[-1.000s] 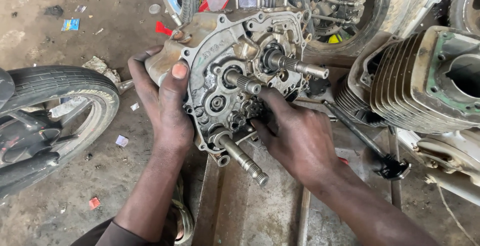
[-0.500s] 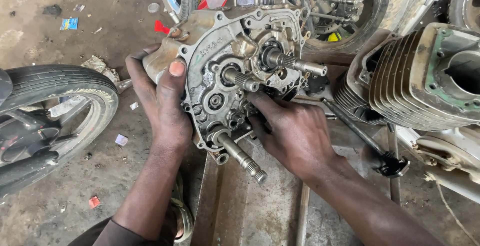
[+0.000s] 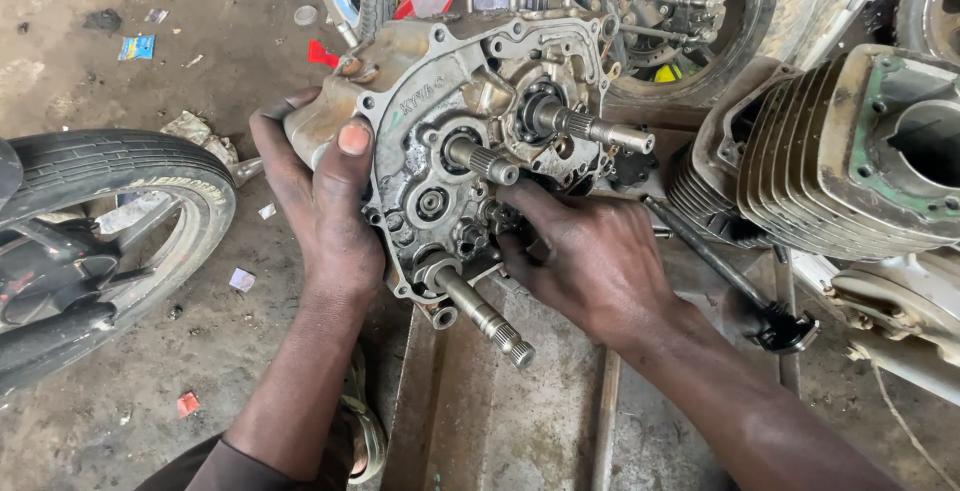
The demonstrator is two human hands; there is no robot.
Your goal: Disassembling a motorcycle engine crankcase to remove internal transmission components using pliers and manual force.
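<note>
Our left hand (image 3: pixel 325 206) still grips the crankcase (image 3: pixel 470 141) by its left edge; our right hand (image 3: pixel 590 251) stays closed beneath its lower right. Between them, the crankcase has barely moved.

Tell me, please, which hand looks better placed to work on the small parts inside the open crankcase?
Probably the right hand: its fingers already reach into the crankcase below the splined shafts. The left hand grips the case's outer edge, thumb on the rim, steadying it.
</note>
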